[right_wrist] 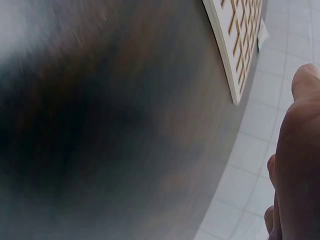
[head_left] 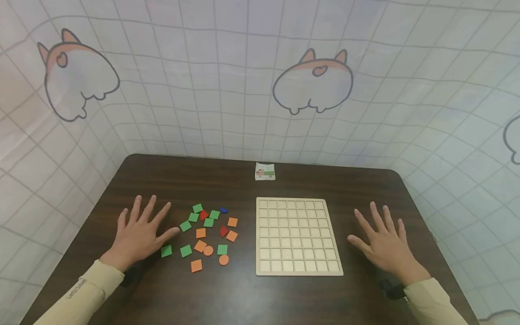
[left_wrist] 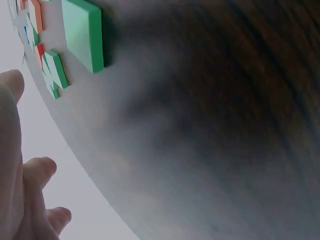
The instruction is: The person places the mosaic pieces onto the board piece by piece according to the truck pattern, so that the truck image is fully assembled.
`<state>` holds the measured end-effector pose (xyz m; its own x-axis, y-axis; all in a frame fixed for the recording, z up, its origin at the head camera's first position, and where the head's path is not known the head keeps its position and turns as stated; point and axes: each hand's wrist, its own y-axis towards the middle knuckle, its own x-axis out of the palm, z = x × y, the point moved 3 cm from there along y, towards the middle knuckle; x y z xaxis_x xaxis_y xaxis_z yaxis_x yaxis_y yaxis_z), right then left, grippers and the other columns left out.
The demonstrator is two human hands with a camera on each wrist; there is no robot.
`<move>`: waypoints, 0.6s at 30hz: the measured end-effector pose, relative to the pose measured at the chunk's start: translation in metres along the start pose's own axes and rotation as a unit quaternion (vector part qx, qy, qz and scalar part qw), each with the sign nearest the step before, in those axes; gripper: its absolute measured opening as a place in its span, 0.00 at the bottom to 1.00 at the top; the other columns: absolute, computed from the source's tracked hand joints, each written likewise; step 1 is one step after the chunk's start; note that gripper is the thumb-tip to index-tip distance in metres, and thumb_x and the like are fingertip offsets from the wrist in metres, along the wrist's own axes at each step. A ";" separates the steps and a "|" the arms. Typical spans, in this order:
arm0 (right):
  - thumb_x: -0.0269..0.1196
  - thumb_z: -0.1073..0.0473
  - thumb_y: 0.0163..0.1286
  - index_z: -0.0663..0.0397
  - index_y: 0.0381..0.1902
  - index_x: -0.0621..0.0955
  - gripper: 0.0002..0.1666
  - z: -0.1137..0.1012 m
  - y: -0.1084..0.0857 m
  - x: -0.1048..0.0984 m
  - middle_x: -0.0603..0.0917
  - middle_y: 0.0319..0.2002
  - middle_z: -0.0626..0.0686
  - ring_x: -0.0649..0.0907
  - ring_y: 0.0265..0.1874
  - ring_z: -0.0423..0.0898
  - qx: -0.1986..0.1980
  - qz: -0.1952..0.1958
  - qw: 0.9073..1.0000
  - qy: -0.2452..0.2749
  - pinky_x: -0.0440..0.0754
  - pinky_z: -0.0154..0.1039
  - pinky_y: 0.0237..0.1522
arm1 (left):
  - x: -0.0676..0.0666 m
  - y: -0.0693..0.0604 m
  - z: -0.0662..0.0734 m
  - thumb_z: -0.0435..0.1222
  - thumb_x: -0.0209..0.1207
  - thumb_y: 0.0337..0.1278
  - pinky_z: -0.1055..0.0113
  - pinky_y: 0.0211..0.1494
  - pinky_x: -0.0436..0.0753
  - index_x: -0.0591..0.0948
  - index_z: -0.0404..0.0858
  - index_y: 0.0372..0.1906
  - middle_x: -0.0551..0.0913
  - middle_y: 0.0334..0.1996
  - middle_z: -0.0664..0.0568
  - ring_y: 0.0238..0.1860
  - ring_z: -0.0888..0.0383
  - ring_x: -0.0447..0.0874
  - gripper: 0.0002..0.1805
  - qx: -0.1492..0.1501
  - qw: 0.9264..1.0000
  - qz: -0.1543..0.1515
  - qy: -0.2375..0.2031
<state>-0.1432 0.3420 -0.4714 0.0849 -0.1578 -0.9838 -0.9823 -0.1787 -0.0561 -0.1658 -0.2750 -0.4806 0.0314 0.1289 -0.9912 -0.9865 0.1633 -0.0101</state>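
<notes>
In the head view my left hand (head_left: 140, 232) is spread palm down over the table's left side, fingers straight, holding nothing. Beside its thumb lies a scatter of flat pieces: green squares (head_left: 186, 251), orange squares (head_left: 197, 266), orange discs (head_left: 224, 260), red pieces (head_left: 224, 231) and a small blue piece (head_left: 224, 210). A green square (left_wrist: 82, 35) shows large in the left wrist view. My right hand (head_left: 383, 243), also spread and holding nothing, is to the right of a pale wooden grid board (head_left: 298, 274). That board's corner (right_wrist: 235, 95) appears in the right wrist view.
A small picture card (head_left: 265, 172) with a pixel-like drawing lies near the back edge of the dark wooden table (head_left: 195, 176). Behind and on both sides hangs a white gridded curtain (head_left: 211, 90) printed with cartoon animals.
</notes>
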 end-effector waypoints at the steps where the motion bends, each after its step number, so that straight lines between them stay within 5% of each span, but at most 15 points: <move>1: 0.48 0.27 0.77 0.36 0.85 0.47 0.49 -0.001 -0.001 0.002 0.31 0.85 0.59 0.33 0.83 0.71 -0.001 -0.001 1.000 -0.001 0.36 0.83 0.73 | 0.000 0.000 0.001 0.70 0.50 0.66 0.23 0.76 0.44 0.58 0.50 0.83 0.49 0.83 0.34 0.83 0.28 0.37 0.48 0.002 1.000 -0.003 -0.002; 9: 0.52 0.28 0.76 0.39 0.85 0.52 0.49 -0.018 -0.010 0.014 0.39 0.86 0.60 0.40 0.84 0.69 -0.020 -0.006 1.000 0.005 0.40 0.82 0.73 | 0.002 0.001 0.009 0.67 0.52 0.68 0.24 0.76 0.45 0.58 0.48 0.83 0.52 0.83 0.34 0.83 0.29 0.38 0.47 0.024 0.999 -0.013 -0.018; 18: 0.56 0.26 0.71 0.45 0.84 0.55 0.54 -0.043 -0.021 0.025 0.50 0.85 0.61 0.51 0.82 0.70 -0.051 -0.010 0.999 -0.004 0.48 0.81 0.72 | 0.010 0.006 0.017 0.59 0.62 0.65 0.27 0.69 0.60 0.65 0.43 0.79 0.66 0.76 0.34 0.76 0.29 0.58 0.44 0.075 0.997 0.019 -0.006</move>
<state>-0.1135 0.2998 -0.4875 0.1019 -0.1450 -0.9842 -0.9584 -0.2796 -0.0581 -0.1685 -0.2565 -0.4885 -0.0034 0.1485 -0.9889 -0.9517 0.3030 0.0488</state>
